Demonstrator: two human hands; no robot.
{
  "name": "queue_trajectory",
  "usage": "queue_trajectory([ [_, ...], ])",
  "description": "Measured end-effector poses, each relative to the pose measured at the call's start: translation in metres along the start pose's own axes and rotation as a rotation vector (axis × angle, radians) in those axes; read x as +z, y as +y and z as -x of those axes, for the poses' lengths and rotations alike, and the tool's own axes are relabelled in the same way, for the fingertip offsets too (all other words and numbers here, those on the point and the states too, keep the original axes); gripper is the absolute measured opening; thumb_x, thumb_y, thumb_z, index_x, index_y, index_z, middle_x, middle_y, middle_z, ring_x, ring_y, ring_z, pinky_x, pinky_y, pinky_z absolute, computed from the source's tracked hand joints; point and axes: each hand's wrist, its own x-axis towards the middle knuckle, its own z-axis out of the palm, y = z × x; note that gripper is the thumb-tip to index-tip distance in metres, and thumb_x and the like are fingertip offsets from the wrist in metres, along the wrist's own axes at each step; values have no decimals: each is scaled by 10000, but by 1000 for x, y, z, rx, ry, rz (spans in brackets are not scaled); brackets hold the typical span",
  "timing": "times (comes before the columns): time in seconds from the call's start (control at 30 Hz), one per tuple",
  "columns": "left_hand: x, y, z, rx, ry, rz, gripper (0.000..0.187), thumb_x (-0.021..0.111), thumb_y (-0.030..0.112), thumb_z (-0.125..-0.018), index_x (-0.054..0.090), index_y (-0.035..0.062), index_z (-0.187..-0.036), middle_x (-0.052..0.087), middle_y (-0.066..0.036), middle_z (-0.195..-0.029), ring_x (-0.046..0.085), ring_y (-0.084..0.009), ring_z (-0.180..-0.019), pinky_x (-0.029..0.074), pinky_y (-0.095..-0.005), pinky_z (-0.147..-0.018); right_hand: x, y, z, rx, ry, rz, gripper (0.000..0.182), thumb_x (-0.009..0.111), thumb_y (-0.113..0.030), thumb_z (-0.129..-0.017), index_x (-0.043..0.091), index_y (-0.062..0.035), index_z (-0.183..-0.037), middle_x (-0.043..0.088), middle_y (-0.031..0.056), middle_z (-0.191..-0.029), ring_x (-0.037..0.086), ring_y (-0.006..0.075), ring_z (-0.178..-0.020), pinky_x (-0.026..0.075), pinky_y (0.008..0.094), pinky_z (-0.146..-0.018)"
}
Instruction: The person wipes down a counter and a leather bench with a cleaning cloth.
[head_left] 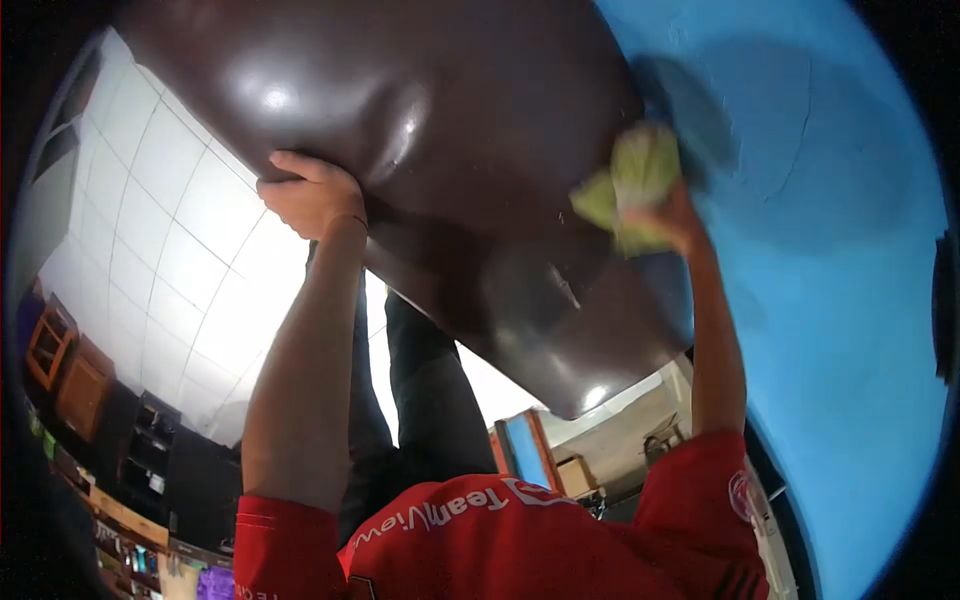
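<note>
A large, glossy dark brown padded sheet that looks like a vinyl-covered mattress (pixel 470 130) fills the upper middle, tilted up beside a blue wall. My left hand (pixel 315 195) grips its left edge, a finger stretched across the brown surface and the rest curled at the rim. On the opposite side, my right hand (pixel 665 220) is closed on a yellow-green cloth (pixel 640 175). The cloth lies against the brown cover near its right edge and is blurred by motion. Part of the right hand is hidden behind the cloth.
The blue wall (pixel 840 300) rises close on the right, with a thin crack in it. White floor tiles (pixel 150 220) spread out on the left. Wooden furniture (pixel 85 385) and dark shelves (pixel 150 440) stand at lower left. A cardboard box (pixel 575 475) sits behind, at lower right.
</note>
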Motion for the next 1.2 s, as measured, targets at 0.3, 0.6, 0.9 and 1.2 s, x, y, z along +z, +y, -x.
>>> queue_trajectory([
  [0.3,-8,6,-2,-34,-42,12,697,295,561,-923,459,-53,-1208,555,-262,-1164,559,-437,-1055,448,-516,-875,19,-54,-28,66,120,366,830,892,-169,-502,522,-49,-1235,592,86,-1159,550,227,-1121,438,385,-982],
  [0.6,-3,-2,-6,-14,-23,59,592,367,486,-921,448,-41,-1178,542,-246,-1144,542,-415,-1062,447,-492,-885,62,-228,-201,-61,375,605,1191,853,-599,-469,362,1,-1373,447,236,-1340,454,361,-1234,393,437,-1003],
  [0.9,-3,-1,-9,-32,-3,86,628,369,507,-914,460,-54,-1182,553,-269,-1124,550,-431,-1034,440,-491,-879,88,-30,82,268,167,803,1678,915,-529,-324,-214,0,-1447,-157,248,-1524,-66,395,-1430,30,488,-1168],
  [1.2,-4,-1,-7,-11,-40,102,656,363,494,-928,420,-71,-1257,527,-270,-1165,520,-421,-1086,415,-468,-932,159,-151,-60,418,-57,829,1402,870,-587,-464,110,30,-1468,-209,418,-1437,-221,569,-1331,-54,654,-1067],
])
